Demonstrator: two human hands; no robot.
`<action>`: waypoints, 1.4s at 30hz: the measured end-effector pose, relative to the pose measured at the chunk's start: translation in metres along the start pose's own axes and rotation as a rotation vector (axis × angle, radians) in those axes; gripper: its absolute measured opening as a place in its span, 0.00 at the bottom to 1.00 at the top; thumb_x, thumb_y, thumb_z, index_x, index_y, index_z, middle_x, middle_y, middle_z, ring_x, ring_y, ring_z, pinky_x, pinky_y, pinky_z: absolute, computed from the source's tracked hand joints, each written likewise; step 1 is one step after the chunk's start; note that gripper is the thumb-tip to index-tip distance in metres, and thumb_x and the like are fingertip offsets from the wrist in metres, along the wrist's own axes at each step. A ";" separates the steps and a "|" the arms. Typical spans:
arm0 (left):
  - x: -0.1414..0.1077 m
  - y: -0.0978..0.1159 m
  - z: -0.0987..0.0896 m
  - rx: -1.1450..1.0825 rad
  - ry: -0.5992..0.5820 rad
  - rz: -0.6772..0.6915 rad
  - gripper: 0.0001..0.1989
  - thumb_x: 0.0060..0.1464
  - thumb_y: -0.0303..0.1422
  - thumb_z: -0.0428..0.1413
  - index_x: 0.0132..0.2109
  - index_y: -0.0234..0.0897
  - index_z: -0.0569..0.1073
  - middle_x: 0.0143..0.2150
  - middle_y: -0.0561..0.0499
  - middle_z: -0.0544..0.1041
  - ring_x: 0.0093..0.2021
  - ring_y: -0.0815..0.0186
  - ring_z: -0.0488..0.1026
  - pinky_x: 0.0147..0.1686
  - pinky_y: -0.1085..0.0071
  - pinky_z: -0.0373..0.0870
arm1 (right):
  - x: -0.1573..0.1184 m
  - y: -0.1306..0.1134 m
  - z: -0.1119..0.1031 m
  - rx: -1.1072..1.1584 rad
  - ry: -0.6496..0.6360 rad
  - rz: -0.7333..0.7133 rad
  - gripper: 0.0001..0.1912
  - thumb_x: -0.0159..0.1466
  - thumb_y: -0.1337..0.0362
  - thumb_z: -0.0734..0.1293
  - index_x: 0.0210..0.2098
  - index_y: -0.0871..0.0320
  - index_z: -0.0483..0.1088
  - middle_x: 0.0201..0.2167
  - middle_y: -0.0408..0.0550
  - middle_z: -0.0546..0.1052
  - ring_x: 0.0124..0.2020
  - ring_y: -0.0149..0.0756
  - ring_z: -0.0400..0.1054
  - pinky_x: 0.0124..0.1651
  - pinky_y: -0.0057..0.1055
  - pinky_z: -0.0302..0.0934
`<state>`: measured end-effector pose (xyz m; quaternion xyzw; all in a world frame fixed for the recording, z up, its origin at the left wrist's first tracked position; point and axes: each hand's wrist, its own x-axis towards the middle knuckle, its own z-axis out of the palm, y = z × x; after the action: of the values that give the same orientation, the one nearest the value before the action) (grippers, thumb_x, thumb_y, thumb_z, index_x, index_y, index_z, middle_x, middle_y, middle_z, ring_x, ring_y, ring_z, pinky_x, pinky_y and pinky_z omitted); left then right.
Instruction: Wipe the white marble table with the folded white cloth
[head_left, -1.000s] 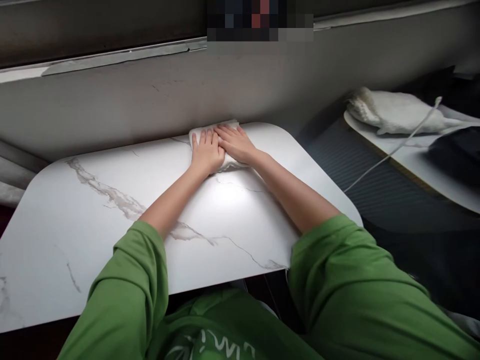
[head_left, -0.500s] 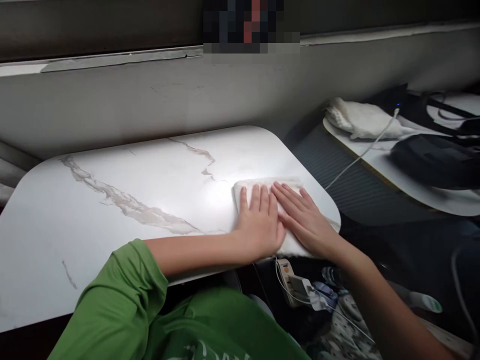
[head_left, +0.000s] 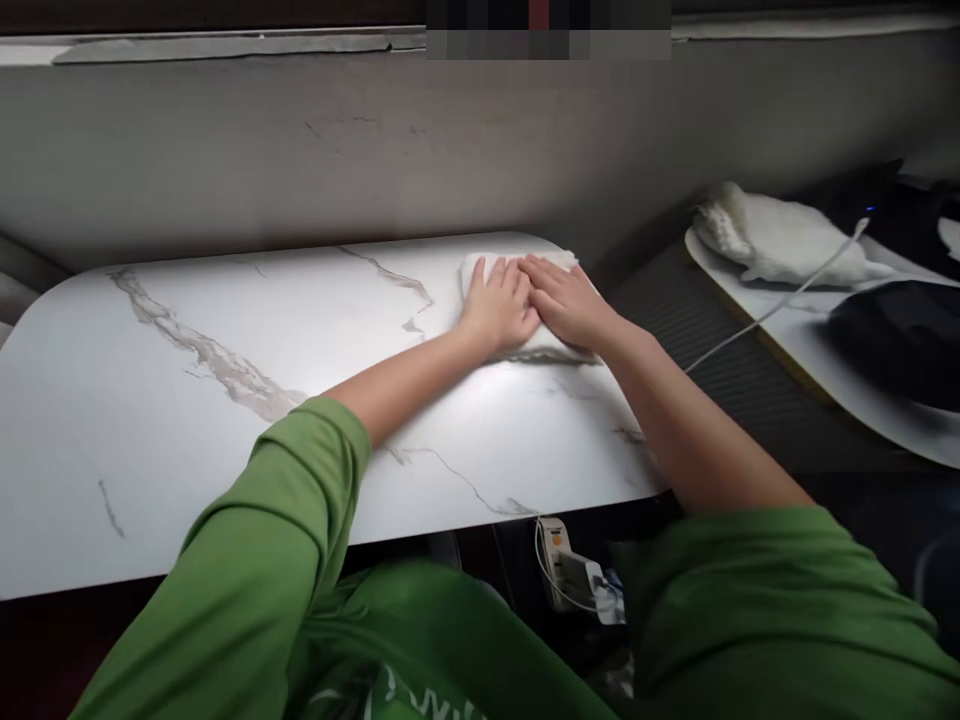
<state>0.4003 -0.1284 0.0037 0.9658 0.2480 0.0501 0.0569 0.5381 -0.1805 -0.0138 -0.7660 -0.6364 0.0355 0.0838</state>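
Observation:
A folded white cloth (head_left: 551,345) lies flat near the far right corner of a white marble-patterned tabletop (head_left: 360,330). My left hand (head_left: 501,308) presses on the cloth's left part, palm down, with the fingers apart and pointing away from me. Beside it my right hand (head_left: 570,300) lies flat on the cloth, its fingers stretched toward the left hand, so the two hands touch or nearly touch. Part of the cloth is hidden beneath both hands.
A grey wall (head_left: 337,150) runs along the far edge. On the right, another white surface (head_left: 720,270) bears a whitish bundle (head_left: 795,235) and a dark object (head_left: 900,340). A white cable (head_left: 780,305) hangs across. Below the near edge is a power strip (head_left: 553,560) with a charger.
Both hands and the cloth have moved away from me, from the near right part of the tabletop to its far right corner. The camera view has tilted slightly down.

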 end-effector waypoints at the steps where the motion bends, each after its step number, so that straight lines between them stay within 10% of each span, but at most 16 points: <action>1: 0.012 -0.005 -0.001 0.011 0.009 -0.031 0.31 0.61 0.35 0.42 0.67 0.18 0.54 0.70 0.35 0.52 0.70 0.48 0.44 0.68 0.51 0.33 | 0.014 0.002 -0.001 0.002 0.010 -0.013 0.30 0.68 0.63 0.46 0.68 0.61 0.51 0.69 0.52 0.53 0.69 0.47 0.45 0.67 0.56 0.41; 13: 0.043 0.010 -0.003 0.015 -0.035 -0.128 0.31 0.63 0.34 0.41 0.68 0.17 0.51 0.70 0.32 0.49 0.70 0.46 0.45 0.68 0.56 0.39 | 0.031 0.035 -0.002 0.045 0.107 -0.054 0.31 0.67 0.59 0.47 0.66 0.61 0.55 0.67 0.53 0.58 0.67 0.44 0.51 0.66 0.50 0.46; 20: -0.012 0.073 0.006 0.034 -0.042 0.151 0.31 0.64 0.34 0.38 0.68 0.17 0.52 0.70 0.36 0.51 0.71 0.53 0.44 0.68 0.54 0.40 | -0.092 0.039 -0.004 0.042 0.112 0.086 0.31 0.69 0.56 0.45 0.69 0.56 0.50 0.68 0.51 0.57 0.68 0.47 0.49 0.68 0.51 0.44; 28: -0.100 0.107 0.004 0.063 0.015 0.358 0.31 0.64 0.38 0.37 0.66 0.20 0.57 0.69 0.37 0.55 0.69 0.50 0.50 0.66 0.51 0.46 | -0.205 -0.004 0.004 0.112 0.222 0.174 0.28 0.68 0.53 0.47 0.64 0.18 0.35 0.68 0.22 0.48 0.67 0.45 0.49 0.67 0.58 0.43; 35: -0.074 0.094 0.011 0.033 0.010 0.329 0.31 0.64 0.38 0.37 0.67 0.19 0.56 0.69 0.36 0.53 0.69 0.51 0.49 0.66 0.51 0.45 | -0.164 0.016 0.004 0.109 0.165 0.121 0.29 0.69 0.53 0.46 0.69 0.37 0.42 0.68 0.43 0.55 0.69 0.47 0.45 0.67 0.59 0.39; 42: 0.021 0.020 0.015 -0.100 0.032 0.185 0.30 0.63 0.36 0.39 0.68 0.22 0.53 0.70 0.38 0.51 0.70 0.54 0.48 0.67 0.51 0.38 | -0.024 0.029 0.002 0.033 0.123 0.168 0.30 0.67 0.57 0.47 0.66 0.59 0.55 0.67 0.53 0.57 0.68 0.47 0.47 0.66 0.57 0.42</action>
<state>0.4298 -0.1369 -0.0072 0.9795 0.1560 0.0830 0.0962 0.5612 -0.2092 -0.0226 -0.8157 -0.5631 0.0057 0.1322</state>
